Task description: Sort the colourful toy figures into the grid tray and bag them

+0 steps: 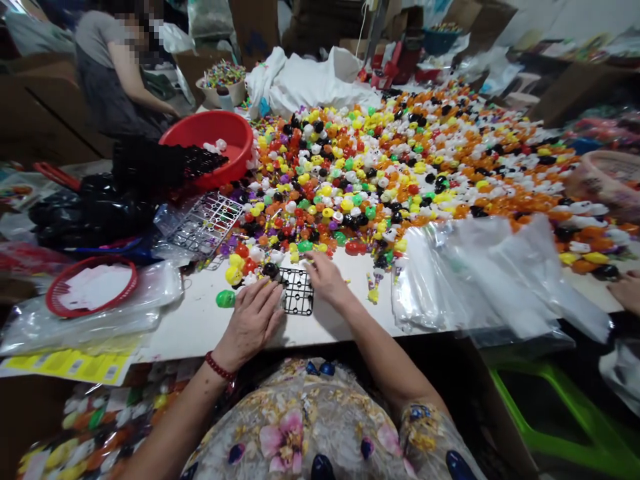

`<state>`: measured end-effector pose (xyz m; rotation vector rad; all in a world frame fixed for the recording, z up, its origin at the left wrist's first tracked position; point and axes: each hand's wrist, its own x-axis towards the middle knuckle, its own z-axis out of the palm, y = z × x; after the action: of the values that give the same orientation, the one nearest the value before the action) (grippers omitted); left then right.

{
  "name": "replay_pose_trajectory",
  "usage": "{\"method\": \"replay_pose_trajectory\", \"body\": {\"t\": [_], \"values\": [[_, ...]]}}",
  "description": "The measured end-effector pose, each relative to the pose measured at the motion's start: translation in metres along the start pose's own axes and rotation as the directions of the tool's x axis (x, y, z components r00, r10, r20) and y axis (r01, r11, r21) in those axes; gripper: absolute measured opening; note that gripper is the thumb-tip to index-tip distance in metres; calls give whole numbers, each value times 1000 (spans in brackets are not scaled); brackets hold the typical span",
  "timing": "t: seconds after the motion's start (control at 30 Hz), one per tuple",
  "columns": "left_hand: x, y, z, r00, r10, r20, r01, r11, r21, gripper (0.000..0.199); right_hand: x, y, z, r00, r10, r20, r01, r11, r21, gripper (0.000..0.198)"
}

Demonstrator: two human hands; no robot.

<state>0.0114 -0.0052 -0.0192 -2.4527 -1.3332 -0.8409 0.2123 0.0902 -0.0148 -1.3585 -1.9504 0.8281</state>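
A black plastic grid (299,291) lies on the white tabletop (185,333) between our hands. Our left hand (254,319) rests by its left edge, fingers slightly bent; our right hand (326,277) curls at its upper right edge. We cannot tell whether either grips anything. Beyond, we see heaped multicoloured plastic pieces (370,160)

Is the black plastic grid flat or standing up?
Flat: the black plastic grid lies on the white tabletop, visible through its openings.
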Motion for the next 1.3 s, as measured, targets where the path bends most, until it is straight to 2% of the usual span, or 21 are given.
{"method": "replay_pose_trajectory", "body": {"t": [0.07,0.17,0.23,0.33,0.43,0.5,0.57,0.63,0.73,0.87,1.03,1.2,1.3], "values": [[2,0,-1,1000,0,9,0,1000,-8,46,18,22,-26,978,130,-161,-155,975,-160,25],[3,-2,-1,1000,-3,23,3,1000,-17,47,43,54,-59,899,256,-355,-380,858,-345,22],[4,-3,-1,1000,-10,30,10,1000,-13,49,52,69,-72,875,289,-389,-446,794,-413,18],[6,-3,-1,999,-17,48,18,1000,-13,53,56,78,-77,882,304,-360,-454,753,-476,19],[7,-3,-3,997,-13,73,14,1000,-9,56,47,74,-67,899,277,-340,-418,776,-472,16],[8,-4,-4,996,-5,90,5,1000,-5,57,34,66,-52,916,253,-313,-367,843,-393,14],[9,-5,-5,994,2,107,-1,1000,-10,57,17,54,-29,942,247,-226,-298,927,-229,13],[9,-6,-5,992,-2,127,6,1000,-27,59,0,41,-2,966,244,-82,-246,969,-15,13],[9,-7,-5,986,-22,163,32,998,-55,60,-17,25,34,967,235,95,-249,951,184,9],[10,-8,-5,984,-24,177,35,998,-56,61,-21,15,57,951,251,180,-295,909,294,6],[13,-9,-7,985,16,175,-8,999,-48,59,-18,12,61,954,186,234,-254,916,311,9],[14,-10,-8,979,7,202,8,997,-71,55,-16,9,63,964,61,260,-116,973,202,19],[14,-10,-8,977,-1,212,16,997,-71,55,-16,9,61,960,30,279,-66,990,123,26]]}}
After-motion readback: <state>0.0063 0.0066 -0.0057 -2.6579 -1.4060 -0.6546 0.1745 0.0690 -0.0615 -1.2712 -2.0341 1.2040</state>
